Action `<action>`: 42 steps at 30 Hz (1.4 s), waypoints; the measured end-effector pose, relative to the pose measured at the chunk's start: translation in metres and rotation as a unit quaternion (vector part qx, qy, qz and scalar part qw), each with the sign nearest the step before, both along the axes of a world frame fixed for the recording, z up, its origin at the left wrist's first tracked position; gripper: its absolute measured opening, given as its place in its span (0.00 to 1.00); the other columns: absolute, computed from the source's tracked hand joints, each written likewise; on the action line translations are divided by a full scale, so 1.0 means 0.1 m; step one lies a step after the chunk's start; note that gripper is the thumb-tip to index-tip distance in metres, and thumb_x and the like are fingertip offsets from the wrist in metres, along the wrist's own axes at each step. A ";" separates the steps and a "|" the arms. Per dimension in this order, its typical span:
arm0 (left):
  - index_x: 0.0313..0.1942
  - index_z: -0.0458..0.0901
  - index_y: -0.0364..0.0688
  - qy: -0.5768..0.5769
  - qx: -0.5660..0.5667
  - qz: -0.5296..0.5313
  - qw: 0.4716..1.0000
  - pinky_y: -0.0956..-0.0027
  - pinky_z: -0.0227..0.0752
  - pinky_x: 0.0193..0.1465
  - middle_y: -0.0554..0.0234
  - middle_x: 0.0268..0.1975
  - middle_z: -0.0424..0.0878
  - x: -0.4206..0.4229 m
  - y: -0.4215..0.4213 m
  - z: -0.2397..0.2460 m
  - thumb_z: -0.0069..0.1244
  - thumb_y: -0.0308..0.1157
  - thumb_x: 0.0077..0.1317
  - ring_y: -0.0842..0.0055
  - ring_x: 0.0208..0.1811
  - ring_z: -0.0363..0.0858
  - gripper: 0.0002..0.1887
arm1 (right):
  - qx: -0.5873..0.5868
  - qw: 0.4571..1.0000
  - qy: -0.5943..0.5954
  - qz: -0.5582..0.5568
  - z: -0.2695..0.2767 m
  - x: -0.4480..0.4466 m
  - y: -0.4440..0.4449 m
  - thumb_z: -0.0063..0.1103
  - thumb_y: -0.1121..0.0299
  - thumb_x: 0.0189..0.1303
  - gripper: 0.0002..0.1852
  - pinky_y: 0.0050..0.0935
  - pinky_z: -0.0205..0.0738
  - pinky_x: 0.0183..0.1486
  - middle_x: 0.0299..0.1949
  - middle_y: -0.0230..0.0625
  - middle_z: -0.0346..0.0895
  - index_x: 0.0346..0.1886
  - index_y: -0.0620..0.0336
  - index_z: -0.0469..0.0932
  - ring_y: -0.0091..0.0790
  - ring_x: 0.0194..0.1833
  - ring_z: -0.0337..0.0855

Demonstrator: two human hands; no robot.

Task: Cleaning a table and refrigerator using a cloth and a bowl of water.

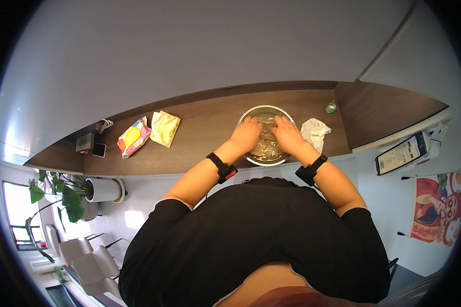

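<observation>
A round metal basin (268, 164) with water and some wet, translucent material in it stands on the wooden counter (203, 126). My left hand (248, 132) reaches over its left side, fingers down at the contents. Opposite it, my right hand (287, 132) dips its fingertips in from the right side. The fingertips are partly hidden by water and glare, so whether either hand grips anything is unclear. A crumpled white cloth or tissue (315, 132) lies just right of the basin, close to my right hand.
Two soft packs, one pink and multicoloured (134, 137), one yellow (165, 129), lie to the left. Beyond them are a phone (99, 150), a grey box (85, 142) and a coiled white cable (106, 125). A small green item (330, 107) sits near the wooden side panel (384, 111). Cabinets overhang the counter.
</observation>
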State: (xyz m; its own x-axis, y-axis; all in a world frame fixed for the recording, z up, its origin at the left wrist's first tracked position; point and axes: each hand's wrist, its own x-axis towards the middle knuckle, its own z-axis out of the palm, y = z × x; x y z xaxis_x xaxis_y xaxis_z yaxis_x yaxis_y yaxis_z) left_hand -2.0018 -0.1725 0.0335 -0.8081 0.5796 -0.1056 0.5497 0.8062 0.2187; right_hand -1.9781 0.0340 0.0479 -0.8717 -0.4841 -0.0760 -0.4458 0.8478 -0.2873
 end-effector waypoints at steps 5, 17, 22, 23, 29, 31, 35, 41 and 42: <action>0.46 0.83 0.34 0.009 0.096 -0.043 0.994 0.54 0.78 0.58 0.47 0.54 0.81 0.01 0.07 0.02 0.64 0.34 0.58 0.52 0.56 0.81 0.18 | -0.079 0.994 0.041 0.069 -0.10 0.01 0.04 0.58 0.75 0.60 0.08 0.46 0.74 0.63 0.54 0.49 0.77 0.38 0.64 0.85 0.51 0.60 0.78; 0.41 0.92 0.43 0.056 0.105 -0.033 0.992 0.52 0.76 0.58 0.54 0.43 0.87 -0.09 0.09 0.18 0.63 0.33 0.59 0.53 0.51 0.84 0.11 | -0.066 0.996 -0.021 -0.055 0.21 -0.03 0.07 0.77 0.67 0.49 0.23 0.45 0.78 0.58 0.50 0.47 0.80 0.49 0.65 0.82 0.53 0.56 0.82; 0.40 0.90 0.37 -0.040 0.330 -0.005 0.943 0.63 0.78 0.41 0.56 0.38 0.86 0.00 0.03 0.87 0.65 0.30 0.60 0.62 0.38 0.85 0.09 | -0.241 0.970 -0.009 0.008 0.31 -0.07 0.20 0.79 0.65 0.48 0.27 0.45 0.76 0.59 0.50 0.45 0.80 0.52 0.63 0.81 0.53 0.56 0.80; 0.40 0.90 0.37 -0.041 0.329 -0.005 0.943 0.63 0.78 0.41 0.56 0.38 0.86 0.03 0.03 0.98 0.65 0.30 0.60 0.62 0.38 0.85 0.09 | -0.252 0.967 -0.026 0.011 0.32 -0.08 0.22 0.79 0.65 0.48 0.26 0.45 0.75 0.59 0.51 0.45 0.80 0.51 0.63 0.81 0.53 0.56 0.80; 0.40 0.90 0.37 -0.037 0.386 0.078 0.918 0.70 0.77 0.40 0.59 0.37 0.85 0.08 -0.14 1.28 0.64 0.28 0.63 0.73 0.34 0.82 0.07 | -0.247 0.968 -0.042 -0.021 0.54 -0.04 0.27 0.69 0.72 0.57 0.17 0.45 0.79 0.50 0.44 0.52 0.86 0.50 0.64 0.81 0.55 0.47 0.86; 0.40 0.89 0.35 -0.024 0.366 0.091 0.926 0.69 0.78 0.41 0.57 0.37 0.86 0.04 -0.22 1.13 0.63 0.28 0.63 0.72 0.35 0.84 0.07 | -0.276 0.957 -0.039 -0.080 0.56 -0.03 0.26 0.65 0.75 0.60 0.12 0.46 0.79 0.51 0.46 0.53 0.85 0.48 0.65 0.82 0.55 0.49 0.86; 0.38 0.86 0.33 -0.019 0.296 0.093 0.950 0.63 0.81 0.44 0.51 0.39 0.86 0.00 -0.28 0.72 0.62 0.28 0.62 0.63 0.39 0.88 0.08 | -0.175 0.983 0.054 -0.031 0.25 -0.07 0.30 0.58 0.79 0.59 0.16 0.46 0.80 0.53 0.44 0.50 0.86 0.52 0.63 0.82 0.56 0.48 0.86; 0.33 0.84 0.34 0.016 0.170 0.056 0.984 0.53 0.79 0.49 0.43 0.39 0.85 0.00 -0.17 0.03 0.59 0.27 0.58 0.50 0.42 0.85 0.06 | -0.145 0.985 0.085 0.047 -0.19 -0.06 0.12 0.55 0.80 0.57 0.17 0.43 0.77 0.61 0.52 0.45 0.83 0.48 0.61 0.86 0.50 0.58 0.81; 0.33 0.84 0.35 0.008 0.187 0.058 0.981 0.51 0.78 0.51 0.42 0.39 0.85 0.02 -0.13 -0.02 0.56 0.26 0.57 0.47 0.44 0.84 0.05 | -0.141 0.988 0.038 0.051 -0.20 -0.04 0.09 0.54 0.82 0.54 0.20 0.44 0.73 0.65 0.58 0.45 0.80 0.51 0.62 0.85 0.51 0.61 0.77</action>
State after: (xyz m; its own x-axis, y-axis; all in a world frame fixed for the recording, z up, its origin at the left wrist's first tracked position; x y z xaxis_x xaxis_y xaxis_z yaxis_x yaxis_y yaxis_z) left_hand -1.9996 -0.1853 0.0312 -0.8704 0.4800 0.1093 0.4649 0.7285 0.5031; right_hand -1.9817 0.0432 0.0279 -0.8152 -0.5625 0.1379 -0.5541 0.6884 -0.4681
